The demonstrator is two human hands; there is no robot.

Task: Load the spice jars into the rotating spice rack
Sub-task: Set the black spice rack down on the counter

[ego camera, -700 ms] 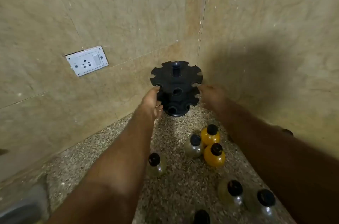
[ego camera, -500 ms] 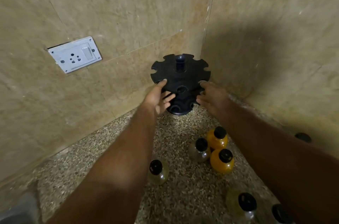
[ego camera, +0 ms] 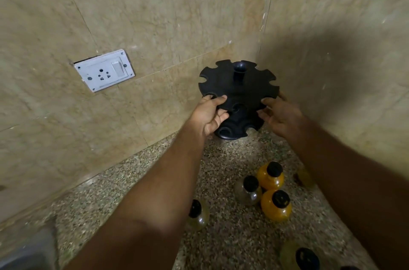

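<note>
Two hands hold the black rotating spice rack at centre frame, tucked into the wall corner. The left hand and right hand each pinch its upper tier, thumb on top. That tier probably spins, so a pull could twist it loose or topple the orange-filled jar just below. The rack is matte, two-tiered, notched and empty, with a knob on top.

Black notched rack stands upright in the corner; black-capped jars, seemingly upright, cluster nearby.

Beige marble walls, speckled counter
</note>
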